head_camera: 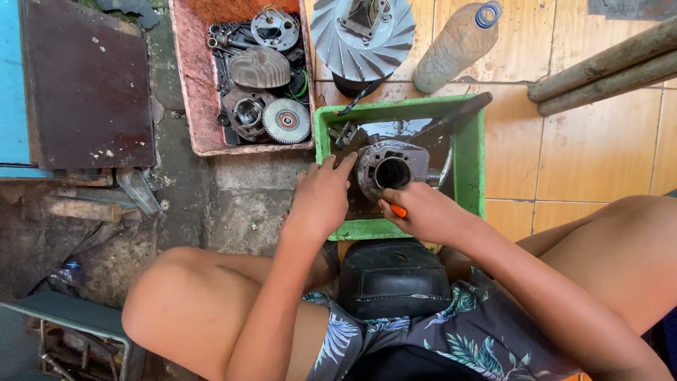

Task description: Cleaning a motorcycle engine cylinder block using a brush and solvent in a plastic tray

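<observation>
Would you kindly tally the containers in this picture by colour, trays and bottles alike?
Green trays: 1, the green tray holding dark liquid and the engine cylinder that the left hand steadies while the right hand grips an orange-handled tool.
Pink trays: 1, the pink tray of metal parts.
Clear bottles: 1, the plastic bottle.
Total: 3

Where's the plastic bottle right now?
In the head view, the plastic bottle lies on the tiled floor at the top, right of the finned metal fan wheel and just beyond the green tub.
</observation>
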